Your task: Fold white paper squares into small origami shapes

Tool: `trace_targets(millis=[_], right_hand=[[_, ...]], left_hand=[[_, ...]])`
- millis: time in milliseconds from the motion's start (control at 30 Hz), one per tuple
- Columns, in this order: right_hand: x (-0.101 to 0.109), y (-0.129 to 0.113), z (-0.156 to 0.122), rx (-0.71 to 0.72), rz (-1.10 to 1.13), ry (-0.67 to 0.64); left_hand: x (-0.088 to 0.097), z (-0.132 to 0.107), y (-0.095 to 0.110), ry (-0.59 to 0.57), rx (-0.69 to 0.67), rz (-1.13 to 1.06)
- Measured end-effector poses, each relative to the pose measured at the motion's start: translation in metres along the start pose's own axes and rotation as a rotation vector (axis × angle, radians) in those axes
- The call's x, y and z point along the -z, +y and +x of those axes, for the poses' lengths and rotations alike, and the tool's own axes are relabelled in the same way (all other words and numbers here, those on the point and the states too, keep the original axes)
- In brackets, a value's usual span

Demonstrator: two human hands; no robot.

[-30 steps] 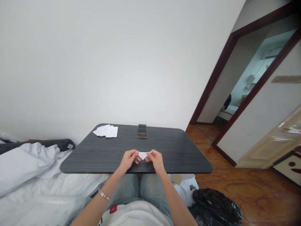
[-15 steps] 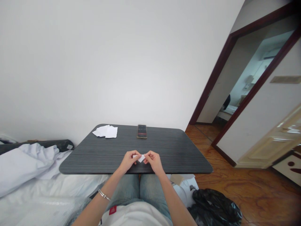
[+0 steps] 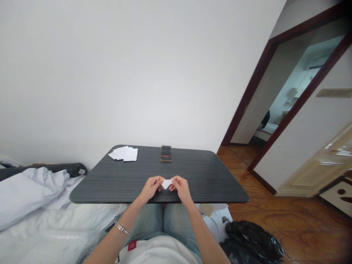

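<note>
A small piece of folded white paper (image 3: 166, 183) is stretched between my two hands, just above the front part of the dark table (image 3: 121, 183). Its lower edge comes to a point facing me. My left hand (image 3: 151, 187) pinches the paper's left end between thumb and fingers. On the other side, my right hand (image 3: 180, 187) grips the right end the same way. The fingertips behind the paper are partly hidden.
Several loose white paper sheets (image 3: 123, 153) lie at the table's back left. A phone (image 3: 166, 153) rests at the back middle. Black plastic bags (image 3: 250, 242) are on the wooden floor at right; white cloth (image 3: 33, 190) is heaped at left.
My fingers have shifted slightly outward along the paper, so more of its white face shows between them. The sheets and phone stay where they were.
</note>
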State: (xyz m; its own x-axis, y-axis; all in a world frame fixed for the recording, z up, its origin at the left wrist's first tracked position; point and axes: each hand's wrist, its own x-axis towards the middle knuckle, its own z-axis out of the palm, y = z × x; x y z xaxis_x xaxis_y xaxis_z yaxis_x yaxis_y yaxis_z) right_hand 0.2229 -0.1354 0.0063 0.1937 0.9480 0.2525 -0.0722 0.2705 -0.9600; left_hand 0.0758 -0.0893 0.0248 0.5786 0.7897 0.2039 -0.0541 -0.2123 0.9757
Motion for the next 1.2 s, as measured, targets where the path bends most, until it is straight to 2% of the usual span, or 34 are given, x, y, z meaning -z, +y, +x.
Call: trace_targets(millis=[133,267,367,433,533,633,800,933,1067,1200], right_hand=[[0.000,0.004,0.001,-0.018,0.026,0.035],[0.002,0.007,0.003,-0.049,0.078,0.085],[0.003,0.007,0.004,-0.065,0.123,0.125],[0.003,0.007,0.004,-0.073,0.140,0.127],[0.002,0.006,0.004,-0.079,0.149,0.106],[0.001,0.005,0.003,-0.090,0.142,0.070],[0.000,0.002,0.003,-0.092,0.128,0.028],[0.000,-0.003,0.001,-0.023,0.111,0.016],[-0.001,-0.007,-0.002,-0.017,0.087,-0.057],[-0.001,-0.003,-0.001,-0.025,0.091,-0.046]], left_hand=[[0.001,0.001,-0.005,0.027,0.000,-0.088],[0.005,0.001,-0.007,0.148,0.000,-0.128],[0.009,0.000,-0.004,0.236,-0.063,-0.079],[0.011,-0.001,-0.002,0.224,-0.127,-0.006],[0.011,-0.003,0.000,0.119,-0.195,0.077],[0.009,-0.003,-0.001,0.067,-0.136,0.081],[0.007,-0.003,-0.004,0.165,-0.016,0.058],[0.008,-0.001,-0.005,0.212,0.008,0.028],[0.009,0.000,-0.005,0.255,0.013,0.001],[0.008,0.000,-0.004,0.232,0.007,-0.018]])
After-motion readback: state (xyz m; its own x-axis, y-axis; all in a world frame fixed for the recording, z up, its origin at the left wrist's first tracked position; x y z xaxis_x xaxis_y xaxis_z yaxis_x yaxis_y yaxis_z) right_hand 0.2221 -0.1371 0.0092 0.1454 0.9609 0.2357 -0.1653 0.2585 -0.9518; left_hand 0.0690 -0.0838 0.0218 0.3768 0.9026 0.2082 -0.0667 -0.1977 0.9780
